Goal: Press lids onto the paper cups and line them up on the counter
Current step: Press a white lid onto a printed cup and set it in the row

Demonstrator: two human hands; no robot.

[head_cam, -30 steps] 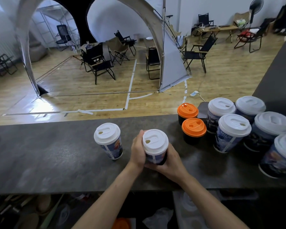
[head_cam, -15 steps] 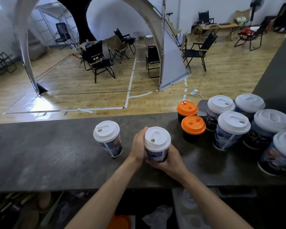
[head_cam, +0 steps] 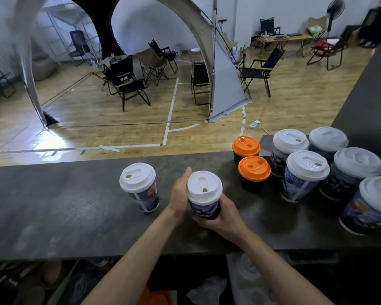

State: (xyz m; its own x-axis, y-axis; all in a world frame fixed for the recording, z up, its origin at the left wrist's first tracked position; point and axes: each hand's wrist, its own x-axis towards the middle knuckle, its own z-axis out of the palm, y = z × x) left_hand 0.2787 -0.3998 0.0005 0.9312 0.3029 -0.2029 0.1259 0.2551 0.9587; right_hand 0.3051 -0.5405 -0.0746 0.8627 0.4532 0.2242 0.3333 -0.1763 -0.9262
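Cup (head_cam: 205, 208) gripped in both hands at the middle of the counter (head_cam: 53, 216)

Both hands close round one paper cup with a blue printed wall, near the front edge of the dark, stone-look counter. The left hand (head_cam: 179, 195) lies against the cup's left side, its thumb upright beside the rim. The right hand (head_cam: 224, 215) wraps the lower wall from the right, fingers curled in toward the base. The fingers hide the base, so it cannot be told whether it rests on the counter or is just off it. A white lid (head_cam: 204, 187) sits level on the cup, its sip hole on the near side.

Just to the left, apart from the hands, a second cup (head_cam: 146, 198) of the same print stands upright, also lidded in white. To the right, well apart from the held cup, is a cluster. It has two dark orange-lidded cups (head_cam: 254, 168), one behind the other, and beside them five larger white-lidded cups (head_cam: 307, 165), packed close and reaching the right edge of the view.

Beyond the counter lie a wooden floor (head_cam: 97, 119) marked with white tape, black folding chairs (head_cam: 128, 82), a grey arch (head_cam: 207, 40) and a standing fan (head_cam: 335, 7). Below the counter's near edge are loose lids (head_cam: 249, 269), dimly seen
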